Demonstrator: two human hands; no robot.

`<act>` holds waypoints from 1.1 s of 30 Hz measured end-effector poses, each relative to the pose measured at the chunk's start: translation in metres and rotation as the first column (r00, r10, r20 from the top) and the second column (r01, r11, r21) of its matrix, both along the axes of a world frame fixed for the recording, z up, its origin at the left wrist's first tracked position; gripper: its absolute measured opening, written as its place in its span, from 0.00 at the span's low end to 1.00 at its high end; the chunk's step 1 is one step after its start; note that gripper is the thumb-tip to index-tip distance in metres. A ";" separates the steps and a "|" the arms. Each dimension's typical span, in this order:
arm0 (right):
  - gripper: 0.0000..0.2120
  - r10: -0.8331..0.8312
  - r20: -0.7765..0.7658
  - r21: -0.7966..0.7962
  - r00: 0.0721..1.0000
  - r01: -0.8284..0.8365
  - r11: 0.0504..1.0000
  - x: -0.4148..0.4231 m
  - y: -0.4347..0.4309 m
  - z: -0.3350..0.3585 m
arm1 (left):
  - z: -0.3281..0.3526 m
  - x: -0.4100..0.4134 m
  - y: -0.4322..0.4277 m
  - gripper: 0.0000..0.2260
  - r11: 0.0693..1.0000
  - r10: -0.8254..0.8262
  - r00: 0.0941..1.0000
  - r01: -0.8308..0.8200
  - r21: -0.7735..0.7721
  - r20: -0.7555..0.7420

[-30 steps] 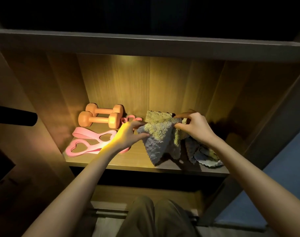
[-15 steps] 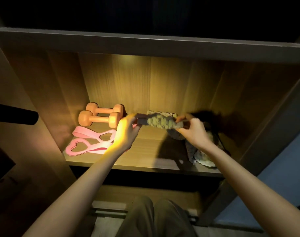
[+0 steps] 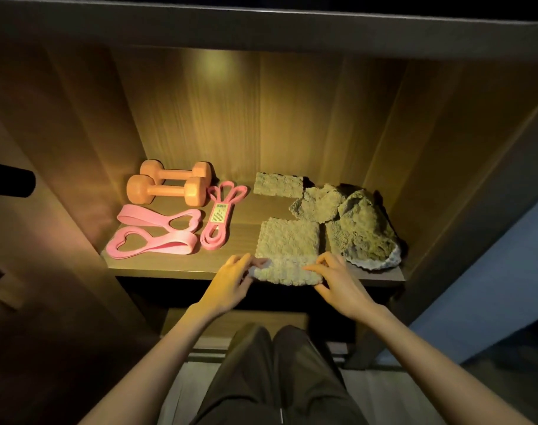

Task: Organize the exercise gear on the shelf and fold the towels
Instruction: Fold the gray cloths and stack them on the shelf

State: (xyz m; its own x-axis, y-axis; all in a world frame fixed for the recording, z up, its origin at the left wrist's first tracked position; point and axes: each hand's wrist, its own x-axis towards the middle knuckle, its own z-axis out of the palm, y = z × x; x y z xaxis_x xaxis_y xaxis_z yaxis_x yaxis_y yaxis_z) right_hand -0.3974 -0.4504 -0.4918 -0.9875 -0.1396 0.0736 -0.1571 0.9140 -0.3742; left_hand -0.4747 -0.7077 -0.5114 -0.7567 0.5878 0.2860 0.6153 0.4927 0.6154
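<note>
We pinch near corners of flat towel [image 3: 287,240]: left hand [image 3: 232,279], right hand [image 3: 336,280]. Two dumbbells [image 3: 166,191] ten o'clock; three pink bands [image 3: 172,245] nine o'clock.

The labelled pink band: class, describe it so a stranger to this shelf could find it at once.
On the lit wooden shelf, look at the left half, by the two orange dumbbells. Between them and the towels lies one thin pink band. Unlike the two wide heart-looped bands beside it, it carries a yellow label.
</note>
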 end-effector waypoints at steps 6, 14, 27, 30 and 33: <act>0.19 0.013 0.131 -0.066 0.991 -0.005 0.998 -0.009 0.013 0.007 | 0.007 -0.011 0.012 0.16 0.997 -0.005 0.989 0.016 -0.074 0.145; 0.32 0.081 0.175 -0.087 0.981 -0.066 0.994 -0.002 0.017 -0.002 | -0.006 -0.018 0.013 0.36 0.934 -0.096 0.995 0.086 -0.346 -0.012; 0.30 -0.016 -0.009 -0.008 1.000 0.016 1.000 0.009 0.014 -0.011 | -0.005 -0.016 0.012 0.29 0.939 -0.104 0.991 0.071 -0.338 -0.079; 0.33 0.045 0.004 0.080 0.999 -0.046 0.996 0.009 0.016 -0.012 | -0.005 -0.018 0.015 0.24 0.955 -0.065 0.998 0.056 -0.290 -0.021; 0.23 -0.018 0.111 -0.145 0.994 0.034 0.989 0.005 0.015 -0.011 | 0.000 -0.020 0.020 0.11 0.987 0.035 0.998 -0.026 -0.159 0.055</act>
